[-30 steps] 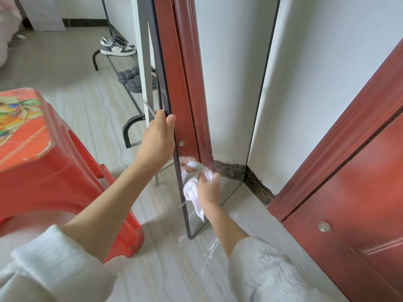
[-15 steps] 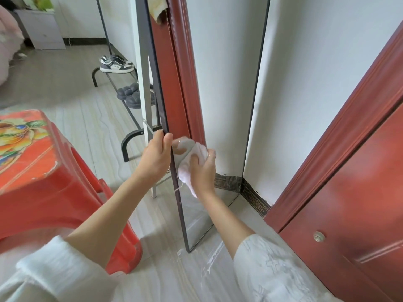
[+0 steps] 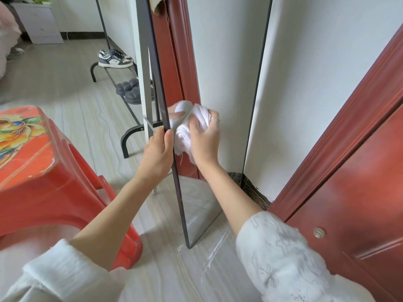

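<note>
Two hands work close together low on a tall standing mirror [image 3: 220,62]. They are almost touching across its near edge. The left hand [image 3: 157,155] is curled round the dark frame [image 3: 181,203], thumb on the glass side and fingers behind. The right hand [image 3: 204,140] clutches a bunched white cloth [image 3: 184,138] and presses it flat against the glass just beside that frame. The mirror stands on its bottom corner on the pale floor [image 3: 87,110], with a thin metal strut [image 3: 150,125] propping it from behind, so the main risk seems to be the push itself. Rubbing hard towards the back could skate the foot across the smooth tiles or fold the strut. If the left grip slackened then, the whole pane might swing or topple towards the shoe rack [image 3: 128,136]. The left fingers lie close to where the strut meets the frame, and a sudden shift could nip them. A ring [image 3: 214,119] on the right hand sits near the glass, and letting the cloth slip out from under the fingers could drag metal over the surface. The left thumb may leave fresh smears on the part being wiped. A red stool [image 3: 43,171] stands just beside the left forearm, so a quick pull back could knock an elbow into it.
</note>
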Demonstrator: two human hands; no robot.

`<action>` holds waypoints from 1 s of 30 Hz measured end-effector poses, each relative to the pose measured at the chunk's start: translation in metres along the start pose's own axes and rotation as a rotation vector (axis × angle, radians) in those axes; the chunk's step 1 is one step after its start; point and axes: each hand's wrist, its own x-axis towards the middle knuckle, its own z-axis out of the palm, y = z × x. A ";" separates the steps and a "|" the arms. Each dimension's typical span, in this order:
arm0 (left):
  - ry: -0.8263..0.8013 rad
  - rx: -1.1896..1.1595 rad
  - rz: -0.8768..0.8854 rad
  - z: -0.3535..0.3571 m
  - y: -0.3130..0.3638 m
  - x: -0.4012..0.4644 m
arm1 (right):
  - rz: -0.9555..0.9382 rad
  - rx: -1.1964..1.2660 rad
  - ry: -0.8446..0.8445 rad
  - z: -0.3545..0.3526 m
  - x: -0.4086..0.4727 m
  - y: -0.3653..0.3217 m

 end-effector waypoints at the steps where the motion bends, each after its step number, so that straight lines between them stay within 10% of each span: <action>1: 0.006 0.000 0.000 0.000 0.000 0.000 | -0.011 -0.002 0.013 0.002 -0.002 0.009; 13: 0.027 0.028 -0.004 0.002 -0.004 -0.001 | 0.579 -0.241 -0.048 -0.054 -0.002 0.090; 23: 0.037 0.054 -0.014 0.006 0.000 -0.004 | 0.157 0.108 0.224 -0.071 0.061 0.006; 30: 0.030 0.057 -0.005 0.006 0.000 -0.003 | 0.001 -0.106 -0.072 -0.049 0.040 0.029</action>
